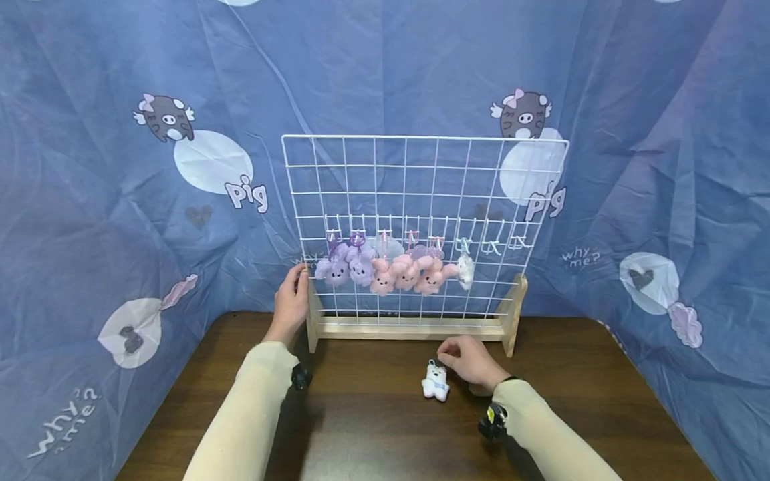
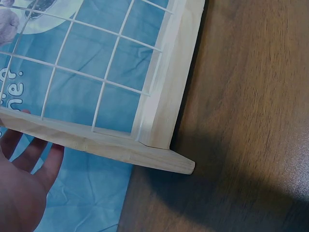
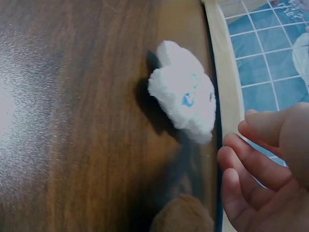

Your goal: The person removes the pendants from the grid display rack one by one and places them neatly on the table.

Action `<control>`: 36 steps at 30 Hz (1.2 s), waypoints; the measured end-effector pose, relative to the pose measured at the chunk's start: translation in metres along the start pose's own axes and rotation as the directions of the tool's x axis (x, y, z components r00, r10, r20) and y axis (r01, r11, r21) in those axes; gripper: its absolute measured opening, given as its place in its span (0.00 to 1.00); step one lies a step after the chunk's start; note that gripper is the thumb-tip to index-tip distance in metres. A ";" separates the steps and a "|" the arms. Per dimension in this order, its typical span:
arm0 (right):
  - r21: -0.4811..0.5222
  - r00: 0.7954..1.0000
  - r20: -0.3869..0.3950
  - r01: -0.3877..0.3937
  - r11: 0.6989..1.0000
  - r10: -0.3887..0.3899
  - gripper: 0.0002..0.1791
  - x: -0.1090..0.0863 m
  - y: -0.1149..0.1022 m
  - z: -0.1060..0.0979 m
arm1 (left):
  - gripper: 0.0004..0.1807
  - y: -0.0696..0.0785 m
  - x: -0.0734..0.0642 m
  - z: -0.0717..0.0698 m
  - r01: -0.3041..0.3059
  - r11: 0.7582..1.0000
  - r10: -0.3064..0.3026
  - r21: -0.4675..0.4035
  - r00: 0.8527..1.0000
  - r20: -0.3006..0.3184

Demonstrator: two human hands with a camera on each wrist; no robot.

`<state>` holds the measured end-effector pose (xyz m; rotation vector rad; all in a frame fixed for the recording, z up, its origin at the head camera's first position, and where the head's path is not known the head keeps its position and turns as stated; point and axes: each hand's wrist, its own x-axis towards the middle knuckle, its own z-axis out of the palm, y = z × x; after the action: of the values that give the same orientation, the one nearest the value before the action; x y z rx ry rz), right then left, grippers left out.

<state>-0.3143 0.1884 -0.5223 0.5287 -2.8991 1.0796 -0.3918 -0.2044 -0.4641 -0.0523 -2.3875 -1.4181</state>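
My left hand (image 1: 291, 304) grips the upright wooden end (image 2: 72, 137) of a white wire grid rack (image 1: 421, 138) at its left side. In the left wrist view its fingers pass behind the wood. My right hand (image 1: 472, 364) is low over the table, fingers loosely bent, thumb apart from the forefinger in the right wrist view. Just left of those fingertips is a white plush bear keychain (image 1: 436, 382) with a blue scarf and a small ring on top. A brown fuzzy thing (image 3: 182, 216) shows partly beneath the right hand.
From the rack's hooks hang purple plush keychains (image 1: 337, 270), several pink ones (image 1: 406, 272) and a white one (image 1: 465, 270). Bare hooks (image 1: 492, 248) follow on the right. The rack's wooden base (image 1: 409, 331) stands on a brown table (image 1: 373, 427), with a blue printed cloth (image 1: 385, 80) behind.
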 end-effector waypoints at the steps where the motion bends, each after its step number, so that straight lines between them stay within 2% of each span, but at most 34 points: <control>1: 0.004 1.000 -0.007 -0.015 1.000 0.015 0.02 0.000 -0.001 -0.002 | 0.24 0.000 0.000 0.000 0.003 1.000 -0.003 0.002 1.000 0.003; 9: 0.053 0.989 -0.108 -0.098 0.994 0.104 0.11 0.004 -0.004 -0.020 | 0.23 0.000 0.000 0.000 0.006 1.000 -0.006 0.005 1.000 0.001; 15: 0.179 0.967 -0.233 -0.060 0.982 0.102 0.15 0.008 -0.010 -0.038 | 0.24 0.000 0.000 0.001 0.008 1.000 -0.008 0.006 1.000 -0.001; 18: 0.226 0.956 -0.267 -0.058 0.972 0.119 0.17 0.010 -0.013 -0.047 | 0.23 0.000 0.000 0.001 0.004 1.000 -0.004 0.004 1.000 -0.005; 26: 0.243 0.937 -0.316 -0.072 0.967 0.149 0.26 0.011 -0.018 -0.068 | 0.23 -0.001 0.002 0.002 0.002 1.000 -0.002 0.000 1.000 -0.008; 36: 0.319 0.876 -0.462 0.017 0.948 0.140 0.28 0.015 -0.032 -0.079 | 0.23 -0.001 0.001 0.001 0.009 1.000 -0.009 0.008 1.000 0.005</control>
<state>-0.3275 0.2112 -0.4404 0.1298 -2.3385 1.4505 -0.3930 -0.2045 -0.4651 -0.0426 -2.4005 -1.4140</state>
